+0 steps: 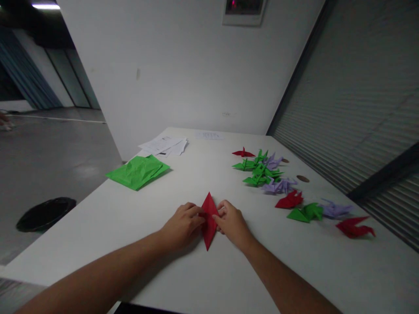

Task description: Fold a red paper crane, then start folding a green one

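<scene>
A red sheet of origami paper [208,233], folded into a narrow upright diamond, is between my hands above the white table [131,231]. My left hand [185,222] grips its left edge, fingers bent over the paper. On the opposite side, my right hand [233,222] pinches the right edge, the thumb lying on the front face. Both points of the diamond show, the top one away from me and the bottom one toward me. Whether the paper touches the tabletop is hard to tell.
Several folded paper cranes in red, green and purple lie at the right, among them a red crane [355,226]. Green paper sheets [137,171] rest at the left edge, with printed papers [165,145] behind. A black-lined bin [46,213] stands on the floor.
</scene>
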`<state>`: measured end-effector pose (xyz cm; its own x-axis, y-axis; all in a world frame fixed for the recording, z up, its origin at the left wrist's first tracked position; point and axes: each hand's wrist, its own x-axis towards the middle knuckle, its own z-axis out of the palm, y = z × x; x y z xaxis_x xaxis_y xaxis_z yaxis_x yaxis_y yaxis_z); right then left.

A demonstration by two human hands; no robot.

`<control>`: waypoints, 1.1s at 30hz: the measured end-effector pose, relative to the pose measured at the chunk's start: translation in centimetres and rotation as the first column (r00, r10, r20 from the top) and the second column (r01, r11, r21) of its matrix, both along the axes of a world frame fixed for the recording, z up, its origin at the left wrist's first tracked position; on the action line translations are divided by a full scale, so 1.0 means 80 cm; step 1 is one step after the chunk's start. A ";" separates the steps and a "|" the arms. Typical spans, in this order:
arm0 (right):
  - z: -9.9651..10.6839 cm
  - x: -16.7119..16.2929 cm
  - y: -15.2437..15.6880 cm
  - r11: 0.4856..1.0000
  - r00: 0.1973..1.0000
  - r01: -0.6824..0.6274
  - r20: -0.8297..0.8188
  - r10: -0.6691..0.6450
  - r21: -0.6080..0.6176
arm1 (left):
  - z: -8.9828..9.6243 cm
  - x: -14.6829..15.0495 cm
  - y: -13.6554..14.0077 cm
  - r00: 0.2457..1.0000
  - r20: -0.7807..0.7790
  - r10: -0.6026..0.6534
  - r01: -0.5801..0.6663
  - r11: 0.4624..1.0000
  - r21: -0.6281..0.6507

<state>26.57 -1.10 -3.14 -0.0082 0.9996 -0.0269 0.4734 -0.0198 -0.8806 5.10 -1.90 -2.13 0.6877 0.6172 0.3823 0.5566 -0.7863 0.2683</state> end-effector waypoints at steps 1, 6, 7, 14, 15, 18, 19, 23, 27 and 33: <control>0.002 0.003 0.000 1.000 0.998 -0.012 0.058 0.011 0.018 | -0.002 0.000 0.001 1.000 -0.021 -0.012 0.012 1.000 -0.004; 0.013 0.014 -0.001 0.978 0.921 -0.108 0.389 0.030 0.179 | -0.004 0.000 0.005 0.990 -0.025 -0.142 0.141 0.990 -0.032; 0.015 0.015 0.000 0.974 0.911 -0.130 0.410 0.044 0.183 | -0.003 0.000 0.004 0.987 -0.026 -0.160 0.159 0.986 -0.048; 0.022 0.024 0.004 0.955 0.896 -0.217 0.428 0.115 0.200 | 0.007 0.001 -0.004 0.986 -0.047 -0.157 0.152 0.984 -0.093; 0.022 0.025 0.004 0.951 0.902 -0.229 0.412 0.127 0.207 | 0.007 0.001 -0.005 0.986 -0.055 -0.156 0.151 0.984 -0.093; 0.020 0.027 0.002 0.951 0.943 -0.221 0.298 0.150 0.218 | 0.007 0.001 -0.006 0.985 -0.085 -0.151 0.141 0.984 -0.106; 0.018 0.027 0.002 0.955 0.958 -0.206 0.242 0.152 0.212 | 0.007 0.001 -0.006 0.984 -0.093 -0.149 0.138 0.984 -0.112; 0.009 0.028 0.002 0.978 0.987 -0.157 0.039 0.153 0.138 | 0.006 0.000 -0.007 0.986 -0.100 -0.134 0.123 0.986 -0.114; 0.007 0.030 0.002 0.982 0.980 -0.187 -0.065 0.189 0.040 | 0.007 -0.001 -0.007 0.985 -0.098 -0.141 0.128 0.983 -0.131; 0.014 0.031 0.004 0.921 0.951 -0.302 0.151 0.271 0.246 | 0.015 -0.001 -0.007 0.980 -0.111 -0.163 0.144 0.976 -0.162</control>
<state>29.03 -0.82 -2.04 -0.3073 0.9260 0.2191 0.5197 0.3562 -0.7766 5.01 -2.50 -0.96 0.8145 0.5451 0.1985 0.4687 -0.8200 0.3285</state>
